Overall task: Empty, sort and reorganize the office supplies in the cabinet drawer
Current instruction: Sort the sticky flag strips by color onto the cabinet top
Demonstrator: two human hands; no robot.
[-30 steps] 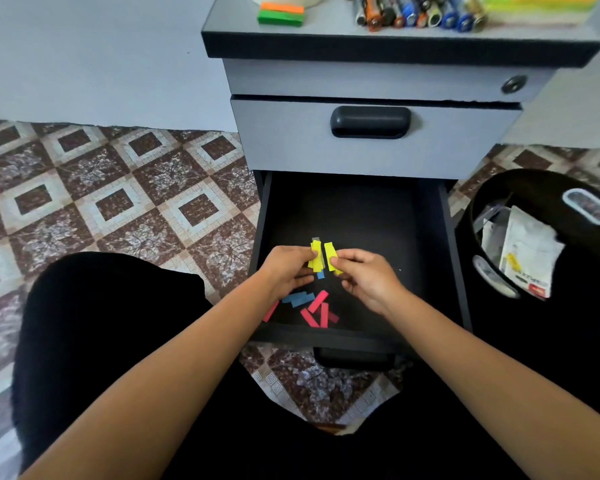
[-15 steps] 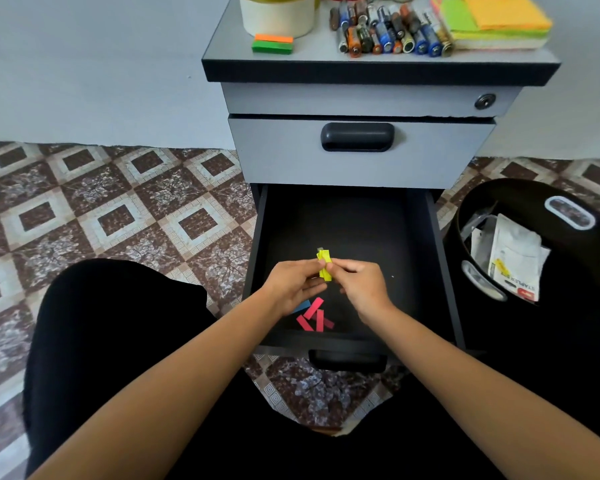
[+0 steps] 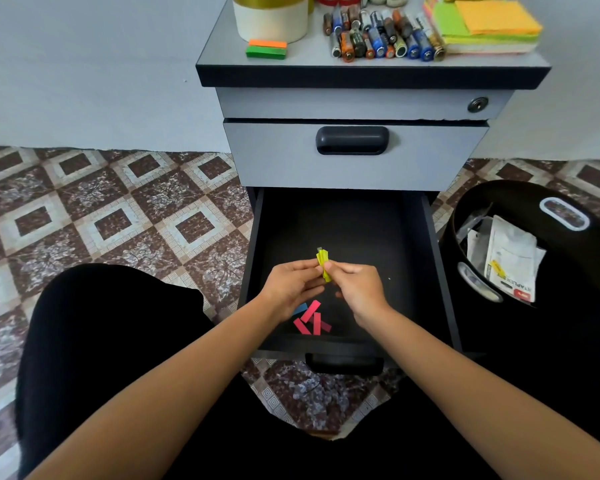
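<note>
A bundle of yellow strips (image 3: 323, 262) is held above the open bottom drawer (image 3: 430, 271) of a grey cabinet (image 3: 354, 171). It is pinched between the left hand (image 3: 293, 284) and the right hand (image 3: 357, 289), and the fingers of both are clamped on it. On the black drawer floor, near the front wall and below the hands, several pink strips (image 3: 310, 322) are lying crossed, with a blue strip (image 3: 300, 309) partly hidden just beside them. The upper drawer is closed, and a lock (image 3: 478, 105) is set in the panel above it. On the cabinet top (image 3: 222, 60) are grouped a tape roll (image 3: 271, 19), orange and green pads (image 3: 266, 49), a row of batteries (image 3: 378, 36) and stacked sticky notes (image 3: 482, 26). A black bin (image 3: 499, 188) holding white packaging (image 3: 510, 258) is placed to the right of the cabinet. The floor (image 3: 118, 220) is laid in patterned brown and white tiles, and the wall (image 3: 84, 64) behind is plain and pale.
</note>
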